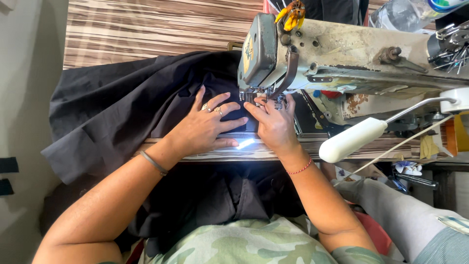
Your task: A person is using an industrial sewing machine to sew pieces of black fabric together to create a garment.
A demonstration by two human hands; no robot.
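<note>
**Two hands flat on black cloth at the sewing machine**

Head view: The left hand lies flat on the black cloth, fingers spread wide and pointing toward the needle area; two rings show on its fingers and a grey bangle sits on its wrist. The right hand lies just beside it, palm down, fingers close together, their tips pressing the cloth right at the presser foot. Neither hand grips anything; both hold the cloth down by pressure. A red thread band circles the right wrist.

The cloth spreads out left of the left hand over the striped desk and hangs over the desk's near edge, below both wrists, into the person's lap. The sewing machine, worn and cream-coloured, stands beyond and to the right of the right hand. A white lamp on a metal stalk lies right of the right wrist. A plastic bottle stands behind the machine.
</note>
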